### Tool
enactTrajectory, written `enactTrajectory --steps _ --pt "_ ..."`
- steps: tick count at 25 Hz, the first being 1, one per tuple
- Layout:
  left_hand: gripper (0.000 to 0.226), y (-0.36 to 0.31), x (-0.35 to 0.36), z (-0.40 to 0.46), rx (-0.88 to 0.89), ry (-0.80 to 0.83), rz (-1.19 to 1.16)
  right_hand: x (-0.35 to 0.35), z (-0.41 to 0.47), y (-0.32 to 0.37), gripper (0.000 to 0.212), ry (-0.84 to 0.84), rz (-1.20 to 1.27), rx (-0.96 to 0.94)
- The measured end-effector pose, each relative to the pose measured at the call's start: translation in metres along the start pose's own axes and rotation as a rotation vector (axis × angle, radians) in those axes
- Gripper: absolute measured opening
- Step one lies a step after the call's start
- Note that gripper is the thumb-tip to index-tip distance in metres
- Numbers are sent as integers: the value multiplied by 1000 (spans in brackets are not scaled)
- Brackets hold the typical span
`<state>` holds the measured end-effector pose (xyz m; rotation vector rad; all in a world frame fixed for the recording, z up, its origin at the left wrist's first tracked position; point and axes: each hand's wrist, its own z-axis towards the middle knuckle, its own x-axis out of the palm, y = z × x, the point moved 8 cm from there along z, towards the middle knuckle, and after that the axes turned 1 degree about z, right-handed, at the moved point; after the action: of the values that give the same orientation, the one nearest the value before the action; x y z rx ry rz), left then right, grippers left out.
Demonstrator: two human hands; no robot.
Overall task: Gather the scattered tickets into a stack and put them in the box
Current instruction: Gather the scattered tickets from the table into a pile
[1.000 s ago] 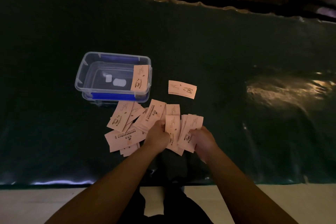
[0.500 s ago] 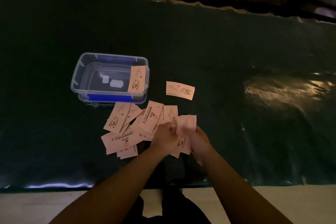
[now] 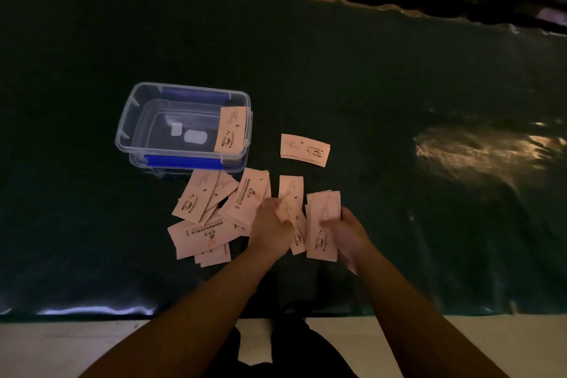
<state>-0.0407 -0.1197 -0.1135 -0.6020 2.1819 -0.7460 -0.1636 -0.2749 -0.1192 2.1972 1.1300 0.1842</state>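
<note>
— Here, what is held by each hand?
— A small stack of tickets (image 3: 322,225) is gripped upright by the right hand (image 3: 346,235), fingers curled around its right edge. A single ticket (image 3: 290,204) is pinched by the left hand (image 3: 270,224).

— Where are the remaining tickets found?
— A loose pile (image 3: 211,215) is spread on the dark green table (image 3: 399,86), left of the hands and near the clear box (image 3: 184,126). One ticket (image 3: 231,129) is propped inside the box against its right wall; another (image 3: 304,150) is laid apart, right of the box.
</note>
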Motion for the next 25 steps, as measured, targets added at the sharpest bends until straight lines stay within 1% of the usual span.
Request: enactTrajectory --steps 2,4,7,9,11,14,16,17,19,20,22,25 --pt "50 -6 3 0 58 7 13 0 0 2 59 -21 7 -24" --pt "46 -11 3 2 94 -4 -7 -5 1 4 56 -72 101 -29" --pt "43 -11 1 8 58 -12 -94 -7 4 5 55 -102 222 -10" --pt "37 -16 3 11 69 -5 -112 2 4 9 54 -64 182 -27" --pt "33 -24 1 10 90 -25 -111 13 5 16 50 -56 86 -48" --pt "26 -32 1 10 119 -87 -21 23 8 29 51 -106 -58 -65" --pt "20 -34 7 13 99 -82 15 30 10 37 51 -121 -123 -86" --pt "20 -35 10 15 96 -74 49 33 12 41 52 -124 -147 -92" --pt "29 -38 16 16 110 -47 136 36 14 43 53 -120 -180 -87" --pt "36 -37 17 17 90 -26 112 37 16 43 54 -110 -191 -83" --pt "46 -30 20 16 17 31 -18 38 17 42 57 -100 -208 -64" --pt "49 -25 23 7 -38 137 -190 35 14 37 58 -82 -224 2"
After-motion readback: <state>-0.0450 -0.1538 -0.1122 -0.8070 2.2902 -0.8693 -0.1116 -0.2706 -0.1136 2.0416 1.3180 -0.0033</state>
